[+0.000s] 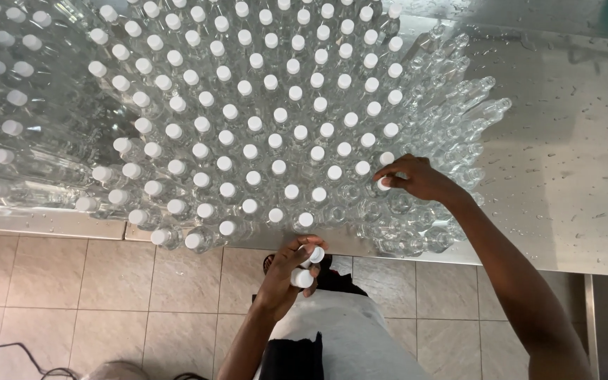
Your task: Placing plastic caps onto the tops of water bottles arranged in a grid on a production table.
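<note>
Landmark: the block of clear bottles (262, 119), standing upright and packed tight on the wet steel worktop (571, 176); every place below is told from this block
Capped bottles: white caps cover most of the block, from its far side down to its near edge
Uncapped bottles (416, 225): a smaller group at the block's near right corner and along its right edge, necks open
Right hand (416, 177): over the block's near right corner, at the line where capped and uncapped bottles meet
Right grip: fingertips pinched on a white cap (384, 184) that sits at a bottle neck; whether the cap is fully seated I cannot tell, as the fingers hide it
Left hand (293, 271): off the block, just past its near edge and below the worktop's rim, above the tiled floor (107, 281)
Left grip: clenched around loose white caps (302, 277); two show between the fingers, one touching the other
Worktop: water drops lie on the bare steel to the right of the block
Below the block's near edge: beige floor tiles, the person's grey and black clothing (346, 331), and a dark cable (8, 352) far to the left on the floor
</note>
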